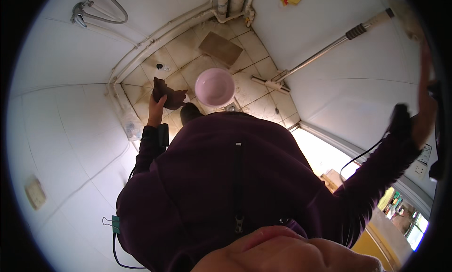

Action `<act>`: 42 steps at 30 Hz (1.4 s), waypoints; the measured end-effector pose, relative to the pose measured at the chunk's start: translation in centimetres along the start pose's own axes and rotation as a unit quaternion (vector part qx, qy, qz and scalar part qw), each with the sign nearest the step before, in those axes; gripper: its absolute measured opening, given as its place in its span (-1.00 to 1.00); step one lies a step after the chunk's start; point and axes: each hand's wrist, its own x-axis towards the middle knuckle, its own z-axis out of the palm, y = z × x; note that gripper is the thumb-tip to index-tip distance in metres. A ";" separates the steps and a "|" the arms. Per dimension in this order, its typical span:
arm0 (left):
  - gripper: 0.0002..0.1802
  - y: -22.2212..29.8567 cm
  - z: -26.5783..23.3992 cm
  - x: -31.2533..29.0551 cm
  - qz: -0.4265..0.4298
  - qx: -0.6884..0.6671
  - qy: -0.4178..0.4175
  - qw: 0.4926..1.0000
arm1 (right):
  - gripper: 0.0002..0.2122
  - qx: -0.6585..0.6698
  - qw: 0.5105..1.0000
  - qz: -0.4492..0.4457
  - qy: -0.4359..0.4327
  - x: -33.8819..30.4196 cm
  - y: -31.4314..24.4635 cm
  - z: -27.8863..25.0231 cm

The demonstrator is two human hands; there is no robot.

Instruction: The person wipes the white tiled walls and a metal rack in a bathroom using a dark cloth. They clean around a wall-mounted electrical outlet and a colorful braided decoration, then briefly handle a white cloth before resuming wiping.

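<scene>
My left hand (156,109) is closed around a crumpled dark brown cloth (170,96), which hangs out past the fingers over the tiled floor. Just to the right of the cloth, a round pale pink basin (214,87) stands on the floor in front of me. My right arm is stretched far out and up along the white wall, close to the picture's right rim. The right hand (415,29) is smeared and partly lost at that rim, near the upper end of a long-handled floor tool (325,49). Whether it holds anything is not visible.
A brown flat board or box (220,49) lies beyond the basin, and a small bottle (163,67) stands left of it. Pipes (160,32) follow the wall base. A shower tap (80,14) is at upper left. A doorway (325,152) opens at right.
</scene>
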 end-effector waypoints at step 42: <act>-0.65 16.1 -12.2 16.6 0.181 0.184 0.149 0.955 | -0.65 0.644 0.323 0.525 -0.452 -35.4 -53.9 19.5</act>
